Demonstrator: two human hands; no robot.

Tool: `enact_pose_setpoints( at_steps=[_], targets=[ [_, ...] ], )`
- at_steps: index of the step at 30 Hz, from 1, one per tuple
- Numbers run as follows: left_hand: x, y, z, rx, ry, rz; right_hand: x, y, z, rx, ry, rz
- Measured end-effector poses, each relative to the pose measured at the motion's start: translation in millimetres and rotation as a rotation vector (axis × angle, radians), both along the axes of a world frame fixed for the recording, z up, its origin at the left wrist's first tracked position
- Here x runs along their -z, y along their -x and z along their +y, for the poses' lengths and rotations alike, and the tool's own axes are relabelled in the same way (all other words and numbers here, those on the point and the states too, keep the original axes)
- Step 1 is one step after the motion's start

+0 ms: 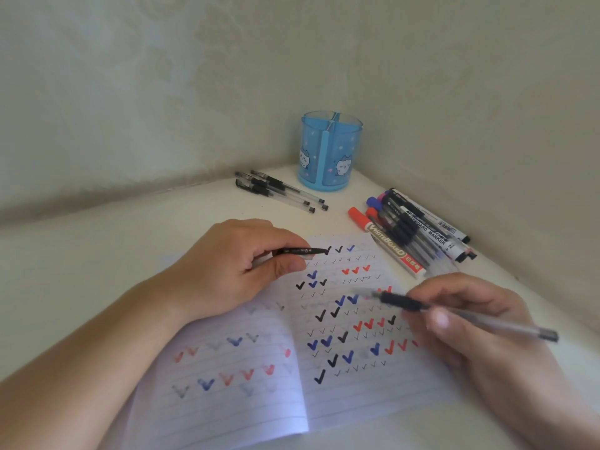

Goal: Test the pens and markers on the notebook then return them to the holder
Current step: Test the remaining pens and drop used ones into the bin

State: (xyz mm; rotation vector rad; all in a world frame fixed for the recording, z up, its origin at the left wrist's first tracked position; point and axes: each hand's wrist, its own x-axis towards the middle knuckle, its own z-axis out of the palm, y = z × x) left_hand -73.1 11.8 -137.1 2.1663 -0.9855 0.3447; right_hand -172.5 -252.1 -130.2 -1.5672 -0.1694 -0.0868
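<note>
An open lined notebook (259,401) lies in front of me, covered with black, blue and red check marks. My left hand (227,271) rests on its upper left part and pinches a thin black pen cap (302,251). My right hand (470,323) holds a clear gel pen (454,315) with a black grip, its tip blurred just above the right page. The blue translucent holder (329,151) stands in the corner with nothing sticking out of it.
Three black gel pens (279,190) lie left of the holder. A pile of whiteboard markers and pens (412,232), one with a red cap, lies to the right of the notebook. Walls close off the white table's corner.
</note>
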Motion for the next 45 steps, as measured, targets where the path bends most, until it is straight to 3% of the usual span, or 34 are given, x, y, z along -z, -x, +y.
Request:
enact_pose_setpoints(
  at_steps=[3, 8, 19, 28, 34, 39, 45],
  targets=[
    [0, 2, -2, 0.008, -0.003, 0.005, -1, -1, -1, -0.096, -0.090, -0.013],
    [-2, 7, -7, 0.052, 0.002, 0.013, 0, -2, 2, -0.029, -0.148, -0.021],
    [-6, 14, -14, 0.138, 0.030, -0.017, -1, -1, 3, -0.106, -0.068, 0.007],
    [-5, 11, -9, 0.076, 0.014, -0.036, 1, -4, 0, 0.036, -0.155, -0.034],
    [-7, 16, -15, 0.129, -0.021, -0.024, 6, -3, 0, -0.058, -0.022, -0.031],
    [-6, 13, -10, 0.085, -0.028, -0.027, 5, -4, -4, -0.004, -0.139, -0.052],
    [-5, 17, -16, 0.141, -0.040, -0.008, 6, -3, -2, -0.089, -0.015, -0.050]
  ],
)
